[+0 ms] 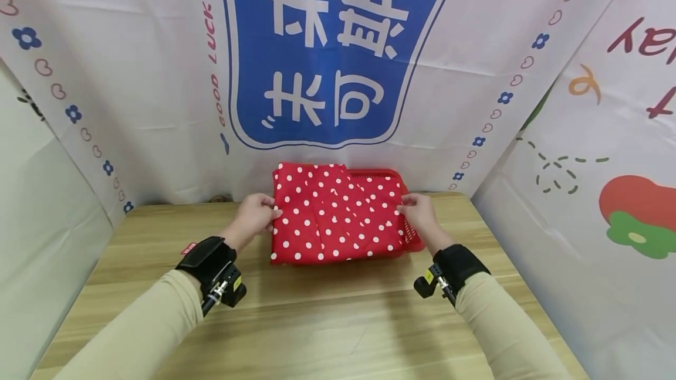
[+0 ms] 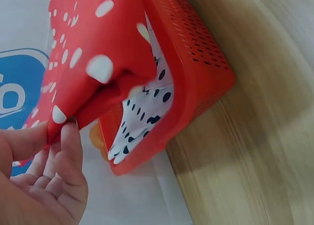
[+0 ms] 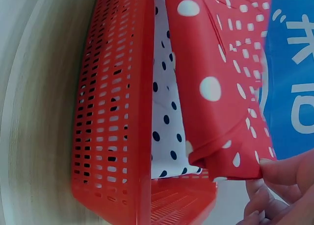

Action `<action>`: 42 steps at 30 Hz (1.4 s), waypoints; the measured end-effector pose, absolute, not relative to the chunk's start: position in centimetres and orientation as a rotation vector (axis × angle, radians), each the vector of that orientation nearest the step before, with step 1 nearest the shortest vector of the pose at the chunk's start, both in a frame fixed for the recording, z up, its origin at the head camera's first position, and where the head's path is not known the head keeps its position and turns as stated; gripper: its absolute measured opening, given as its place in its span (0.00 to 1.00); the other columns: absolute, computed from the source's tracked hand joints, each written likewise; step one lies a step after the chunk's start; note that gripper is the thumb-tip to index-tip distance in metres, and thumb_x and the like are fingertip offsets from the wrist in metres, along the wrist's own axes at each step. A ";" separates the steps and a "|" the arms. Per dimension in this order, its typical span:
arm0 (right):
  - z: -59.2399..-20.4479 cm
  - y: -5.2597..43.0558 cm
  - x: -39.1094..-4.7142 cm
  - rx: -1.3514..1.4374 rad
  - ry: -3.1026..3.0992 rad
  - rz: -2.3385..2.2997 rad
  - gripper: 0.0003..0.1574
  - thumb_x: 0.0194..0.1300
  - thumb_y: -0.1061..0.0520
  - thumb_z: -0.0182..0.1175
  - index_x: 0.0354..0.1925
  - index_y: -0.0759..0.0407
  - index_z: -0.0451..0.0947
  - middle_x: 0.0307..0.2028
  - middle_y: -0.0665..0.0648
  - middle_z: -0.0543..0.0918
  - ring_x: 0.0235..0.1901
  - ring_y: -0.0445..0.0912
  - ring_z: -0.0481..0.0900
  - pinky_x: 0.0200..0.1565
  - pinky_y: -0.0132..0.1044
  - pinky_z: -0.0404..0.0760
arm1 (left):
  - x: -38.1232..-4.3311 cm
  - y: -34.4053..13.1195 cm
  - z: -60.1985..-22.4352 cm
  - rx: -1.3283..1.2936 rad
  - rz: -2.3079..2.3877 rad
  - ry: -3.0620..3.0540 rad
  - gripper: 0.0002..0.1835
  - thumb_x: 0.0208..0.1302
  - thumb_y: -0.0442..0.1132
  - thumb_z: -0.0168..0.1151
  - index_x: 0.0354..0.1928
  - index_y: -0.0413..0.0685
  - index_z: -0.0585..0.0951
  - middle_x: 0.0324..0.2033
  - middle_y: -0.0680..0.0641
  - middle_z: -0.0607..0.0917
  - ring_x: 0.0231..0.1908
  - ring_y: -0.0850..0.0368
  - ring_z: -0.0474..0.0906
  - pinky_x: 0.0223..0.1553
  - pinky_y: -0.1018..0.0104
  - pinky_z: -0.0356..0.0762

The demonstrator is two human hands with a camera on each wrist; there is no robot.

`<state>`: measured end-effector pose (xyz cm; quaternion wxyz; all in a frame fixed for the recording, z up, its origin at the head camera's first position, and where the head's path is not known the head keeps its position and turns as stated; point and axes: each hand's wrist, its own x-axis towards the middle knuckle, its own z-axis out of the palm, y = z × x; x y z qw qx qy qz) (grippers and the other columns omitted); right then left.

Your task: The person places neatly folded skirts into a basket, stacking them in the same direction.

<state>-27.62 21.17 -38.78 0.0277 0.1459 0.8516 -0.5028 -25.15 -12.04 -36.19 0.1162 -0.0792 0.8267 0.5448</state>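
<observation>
A folded red cloth with white polka dots (image 1: 338,216) spans both hands over a red perforated plastic basket (image 3: 115,102). My left hand (image 1: 256,216) pinches the cloth's left edge between thumb and fingers. At the opposite edge, my right hand (image 1: 419,214) pinches the cloth the same way. Both wrist views show the cloth raised at the basket's rim, partly covering its opening. Inside the basket lies a white cloth with black dots (image 3: 167,107), which the red cloth hides in the head view.
The basket stands at the back of a wooden table (image 1: 317,321), close to a printed white curtain (image 1: 174,104) with a blue panel. Another printed sheet (image 1: 581,151) hangs along the right side. A small red tag (image 1: 188,248) shows by the left wrist.
</observation>
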 end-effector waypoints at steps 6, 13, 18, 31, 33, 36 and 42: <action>-38.9 21.3 -27.8 0.465 2.628 -1.599 0.27 0.70 0.62 0.55 0.65 0.65 0.68 0.57 0.66 0.72 0.55 0.57 0.72 0.57 0.47 0.76 | -25.5 -11.6 -36.3 -0.220 1.546 2.526 0.20 0.71 0.35 0.54 0.61 0.32 0.69 0.50 0.35 0.75 0.42 0.47 0.75 0.37 0.67 0.79; -39.2 21.3 -28.1 0.474 2.641 -1.673 0.23 0.71 0.62 0.55 0.62 0.65 0.69 0.55 0.66 0.73 0.55 0.57 0.71 0.57 0.47 0.76 | -25.3 -10.9 -36.7 -0.193 1.477 2.684 0.18 0.72 0.37 0.54 0.60 0.37 0.70 0.49 0.37 0.76 0.47 0.45 0.74 0.46 0.56 0.79; -39.5 21.3 -28.0 0.442 2.686 -1.711 0.15 0.71 0.64 0.54 0.54 0.68 0.72 0.50 0.67 0.75 0.51 0.57 0.73 0.56 0.48 0.76 | -24.7 -10.3 -37.5 -0.133 1.467 2.815 0.16 0.72 0.37 0.55 0.57 0.39 0.70 0.50 0.37 0.77 0.48 0.43 0.72 0.47 0.52 0.76; -41.0 21.5 -28.2 0.464 2.698 -1.732 0.12 0.70 0.64 0.55 0.51 0.66 0.73 0.50 0.65 0.76 0.51 0.56 0.74 0.57 0.47 0.76 | -24.7 -9.3 -39.8 -0.142 1.544 2.867 0.16 0.70 0.36 0.57 0.56 0.40 0.72 0.52 0.38 0.79 0.50 0.43 0.74 0.54 0.48 0.74; -41.2 21.4 -28.2 0.477 2.696 -1.733 0.12 0.70 0.64 0.55 0.51 0.66 0.73 0.50 0.65 0.76 0.51 0.56 0.74 0.57 0.47 0.76 | -24.8 -9.1 -40.0 -0.138 1.552 2.875 0.15 0.69 0.36 0.58 0.56 0.40 0.72 0.52 0.38 0.79 0.50 0.44 0.74 0.54 0.48 0.73; -41.3 21.5 -28.3 0.482 2.703 -1.733 0.12 0.70 0.65 0.54 0.51 0.67 0.73 0.50 0.66 0.76 0.50 0.56 0.73 0.57 0.48 0.76 | -24.8 -8.9 -40.2 -0.137 1.565 2.886 0.15 0.69 0.36 0.58 0.55 0.40 0.73 0.52 0.38 0.80 0.49 0.43 0.75 0.54 0.47 0.73; -41.5 21.8 -28.4 0.487 2.702 -1.751 0.13 0.71 0.65 0.53 0.52 0.68 0.73 0.49 0.67 0.76 0.50 0.57 0.73 0.56 0.48 0.76 | -24.7 -8.6 -41.0 -0.127 1.598 2.870 0.14 0.69 0.35 0.58 0.54 0.40 0.73 0.47 0.38 0.80 0.45 0.44 0.75 0.48 0.51 0.76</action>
